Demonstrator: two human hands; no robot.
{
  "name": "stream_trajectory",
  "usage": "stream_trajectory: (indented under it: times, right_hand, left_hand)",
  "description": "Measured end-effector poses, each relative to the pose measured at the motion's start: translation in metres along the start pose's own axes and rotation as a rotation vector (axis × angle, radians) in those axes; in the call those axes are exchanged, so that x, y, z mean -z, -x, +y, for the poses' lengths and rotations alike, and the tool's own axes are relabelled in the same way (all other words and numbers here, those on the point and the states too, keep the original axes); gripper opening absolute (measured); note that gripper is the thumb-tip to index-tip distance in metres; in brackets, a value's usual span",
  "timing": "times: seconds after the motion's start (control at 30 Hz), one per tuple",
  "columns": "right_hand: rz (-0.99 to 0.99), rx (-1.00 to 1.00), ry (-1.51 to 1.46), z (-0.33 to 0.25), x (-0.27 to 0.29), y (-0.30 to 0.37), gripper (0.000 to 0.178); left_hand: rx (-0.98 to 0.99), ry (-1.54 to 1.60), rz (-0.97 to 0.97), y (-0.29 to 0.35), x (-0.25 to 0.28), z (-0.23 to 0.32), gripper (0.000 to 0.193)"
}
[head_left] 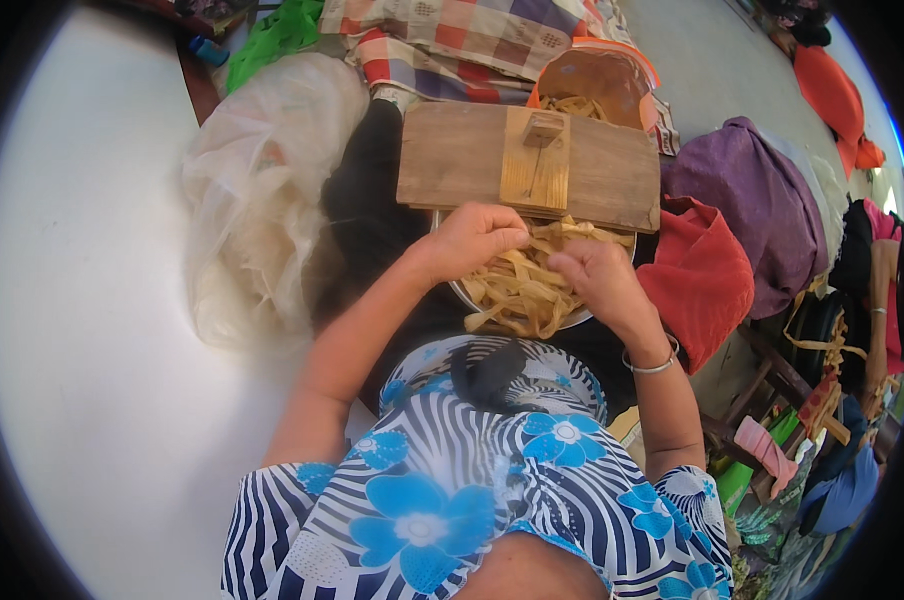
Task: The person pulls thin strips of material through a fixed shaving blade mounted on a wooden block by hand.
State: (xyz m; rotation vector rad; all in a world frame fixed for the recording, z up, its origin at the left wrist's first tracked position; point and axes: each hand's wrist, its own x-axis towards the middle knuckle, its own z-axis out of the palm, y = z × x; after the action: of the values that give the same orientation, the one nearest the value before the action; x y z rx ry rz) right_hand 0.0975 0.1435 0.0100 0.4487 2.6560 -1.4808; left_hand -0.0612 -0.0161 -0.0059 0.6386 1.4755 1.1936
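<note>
My left hand and my right hand both pinch tan flat strips that lie heaped in a round metal bowl in front of me. The fingers of each hand are closed on strands near the top of the heap. A silver bangle sits on my right wrist. A wooden board with a lighter upright block rests across the far side of the bowl.
An orange-rimmed basket holding more strips stands behind the board. A clear plastic bag lies at the left, with checked cloth behind. Red cloth and purple cloth lie at the right. White floor spreads left.
</note>
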Motion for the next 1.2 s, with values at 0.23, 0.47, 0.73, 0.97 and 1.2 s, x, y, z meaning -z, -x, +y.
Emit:
stream_trajectory:
  times: [0.23, 0.47, 0.73, 0.97, 1.2]
  right_hand:
    - [-0.155, 0.033, -1.347, -0.069, 0.008, 0.035, 0.022]
    - [0.613, 0.155, -0.078, -0.01, -0.027, -0.015, 0.009]
    - [0.683, 0.236, 0.259, -0.005, -0.027, -0.021, 0.009]
    - [0.47, -0.139, -0.304, 0.024, -0.048, -0.002, 0.016]
    - [0.368, -0.232, -0.546, 0.042, -0.064, 0.015, 0.023]
  left_hand:
    - [-0.207, 0.316, -0.058, 0.022, -0.036, 0.03, 0.033]
    - [-0.131, 0.469, 0.155, 0.016, -0.067, 0.005, 0.014]
    - [-0.094, 0.483, 0.206, 0.002, -0.066, -0.02, 0.013]
    - [-0.575, -0.863, 0.547, 0.005, -0.064, -0.021, 0.016]
    - [-0.677, -0.914, 0.547, 0.003, -0.073, -0.039, 0.018]
